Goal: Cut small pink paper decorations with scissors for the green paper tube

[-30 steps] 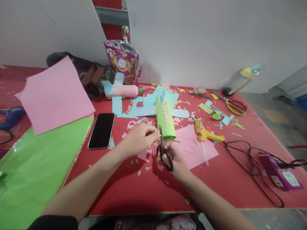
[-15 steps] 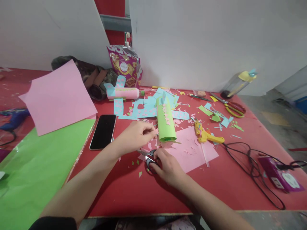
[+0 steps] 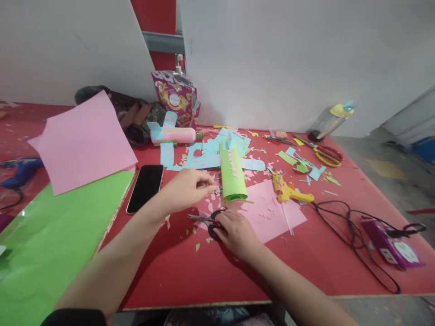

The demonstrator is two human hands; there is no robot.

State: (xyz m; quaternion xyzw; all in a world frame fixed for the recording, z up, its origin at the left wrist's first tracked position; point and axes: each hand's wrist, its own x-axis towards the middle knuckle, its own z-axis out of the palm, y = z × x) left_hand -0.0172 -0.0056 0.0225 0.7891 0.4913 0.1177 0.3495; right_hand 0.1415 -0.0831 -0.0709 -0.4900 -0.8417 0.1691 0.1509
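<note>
My right hand (image 3: 236,231) holds small dark-handled scissors (image 3: 200,218), fingers in the loops and blades pointing left just above the red table. My left hand (image 3: 190,188) is pinched, thumb against fingertips, beside the green paper-covered tube (image 3: 234,179). Whatever lies between those fingertips is too small to make out. The tube has a row of small pink pieces along its top and a blue fin at its far end. Beneath its near end lies a pink sheet (image 3: 272,213) with cut curls on it.
A phone (image 3: 145,188) lies left of my left arm. A yellow glue gun (image 3: 288,192), its cord and a purple power strip (image 3: 392,244) occupy the right. Behind are a pink bottle model (image 3: 176,135), paper scraps, larger scissors (image 3: 328,154) and a snack bag (image 3: 176,97).
The scissors have turned a little, so their blades point more directly left. My left hand has shifted slightly left, and the pink bit at its fingertips no longer shows clearly.
</note>
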